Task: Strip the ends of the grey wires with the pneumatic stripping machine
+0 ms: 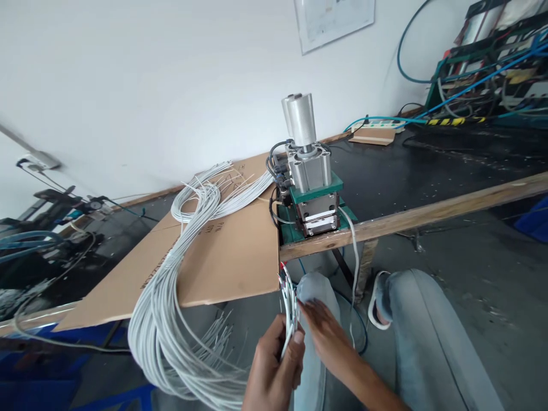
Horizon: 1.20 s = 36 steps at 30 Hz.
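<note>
1. Low in the view, the left hand (274,368) is curled shut around a small bunch of thin grey insulated wires (290,305), ends pointing up toward the bench edge.
2. The right hand (327,334) sits just beside it, fingers loosely spread and touching the same bunch from the right; whether it actually pinches a strand is hard to tell, the view is blurred there.
3. Both hands hover over the person's knees in pale blue jeans (411,337), below the table's wooden front rail (428,214).
4. The held wires run down and left into a big looping bundle of grey wire (171,319) that drapes off a flat sheet of brown cardboard (231,251).
5. Above the hands, at the table edge, stands a small pneumatic press with a silver cylinder and green plate (310,177), well apart from the fingers.
</note>
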Motion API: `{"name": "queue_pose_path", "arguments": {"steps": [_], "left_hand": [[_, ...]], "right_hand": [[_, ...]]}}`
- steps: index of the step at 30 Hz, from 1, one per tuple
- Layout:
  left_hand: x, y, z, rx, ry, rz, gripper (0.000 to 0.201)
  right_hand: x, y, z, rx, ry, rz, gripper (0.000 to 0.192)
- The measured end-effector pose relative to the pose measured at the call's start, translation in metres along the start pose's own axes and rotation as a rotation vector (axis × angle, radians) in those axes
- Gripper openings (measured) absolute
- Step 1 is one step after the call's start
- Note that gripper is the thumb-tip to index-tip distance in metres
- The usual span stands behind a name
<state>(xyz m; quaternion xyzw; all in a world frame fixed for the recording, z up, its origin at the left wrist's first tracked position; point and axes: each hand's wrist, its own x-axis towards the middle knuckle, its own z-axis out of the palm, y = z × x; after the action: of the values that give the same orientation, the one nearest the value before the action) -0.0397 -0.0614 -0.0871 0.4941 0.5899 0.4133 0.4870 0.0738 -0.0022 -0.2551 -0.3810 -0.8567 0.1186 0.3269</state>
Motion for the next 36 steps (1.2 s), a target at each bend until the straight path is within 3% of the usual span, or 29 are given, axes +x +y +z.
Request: {"name": "queue_pose_path", "arguments": {"steps": [2, 5, 7, 11, 16, 21, 28, 32, 36], "left_hand": [[0.003, -0.002, 0.001, 0.022, 0.008, 0.035, 0.04], [0.006, -0.003, 0.003, 0.043, 0.012, 0.067, 0.039], [0.008, -0.003, 0.004, 0.056, 0.002, 0.071, 0.037], [0.01, -0.002, 0.006, 0.074, -0.065, 0.068, 0.036], [0.008, -0.001, 0.008, 0.083, -0.007, 0.073, 0.037], [0.007, 0.001, 0.009, 0.045, 0.014, 0.07, 0.037], [0.005, -0.013, 0.009, 0.145, 0.007, 0.089, 0.031], [-0.001, -0.02, 0.012, 0.399, 0.101, 0.222, 0.02], [-0.006, -0.017, 0.014, 0.481, 0.365, 0.31, 0.01]], "right_hand": [[0.0, 0.01, -0.024, 0.049, 0.007, 0.041, 0.067], [0.01, 0.001, -0.065, 0.212, 0.037, 0.13, 0.044], [0.021, -0.015, -0.091, 0.631, 0.063, 0.273, 0.026], [0.042, -0.04, -0.121, 1.141, 0.083, 0.389, 0.024], [0.051, -0.041, -0.117, 1.354, 0.105, 0.527, 0.03], [0.05, -0.044, -0.115, 1.552, 0.089, 0.551, 0.037], [0.045, -0.045, -0.118, 1.5, 0.073, 0.563, 0.035], [0.039, -0.049, -0.111, 1.505, 0.167, 0.563, 0.031], [0.035, -0.05, -0.105, 1.566, 0.349, 0.624, 0.029]]}}
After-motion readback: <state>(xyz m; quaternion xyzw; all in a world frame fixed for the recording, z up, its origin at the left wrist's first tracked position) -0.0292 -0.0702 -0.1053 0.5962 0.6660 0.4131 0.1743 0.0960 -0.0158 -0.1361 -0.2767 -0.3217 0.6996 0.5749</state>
